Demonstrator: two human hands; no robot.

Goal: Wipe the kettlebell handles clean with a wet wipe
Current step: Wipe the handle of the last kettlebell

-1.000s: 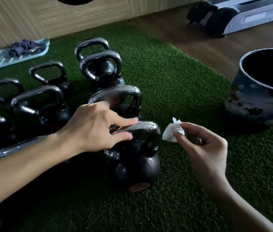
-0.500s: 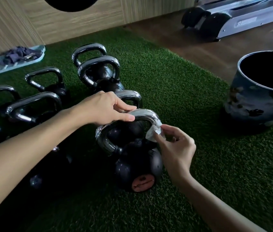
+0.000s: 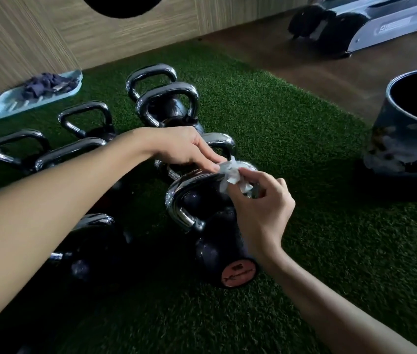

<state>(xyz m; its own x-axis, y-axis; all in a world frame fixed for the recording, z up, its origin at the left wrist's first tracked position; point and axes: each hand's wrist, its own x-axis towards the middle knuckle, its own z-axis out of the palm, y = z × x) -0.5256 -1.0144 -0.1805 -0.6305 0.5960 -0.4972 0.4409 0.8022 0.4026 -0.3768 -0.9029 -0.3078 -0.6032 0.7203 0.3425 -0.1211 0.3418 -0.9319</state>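
A black kettlebell (image 3: 224, 254) with a chrome handle (image 3: 179, 203) and an orange label leans tilted on the green turf in the middle. My right hand (image 3: 261, 208) pinches a crumpled white wet wipe (image 3: 231, 175) against the top of that handle. My left hand (image 3: 176, 146) reaches over from the left, and its fingertips touch the handle's top and the wipe's edge. Whether those fingers pinch the wipe I cannot make out. Several more black kettlebells (image 3: 169, 108) with chrome handles stand in rows behind and to the left.
A large dark pot (image 3: 406, 152) stands at the right on the turf's edge. A light blue tray (image 3: 33, 98) holding a dark cloth lies at the back left by the wooden wall. A treadmill base (image 3: 365, 24) sits on the brown floor at the back right.
My right hand carried the wipe from the air beside the kettlebell up onto the top of its handle. The kettlebell tipped towards me. My left hand slid right to meet the wipe.
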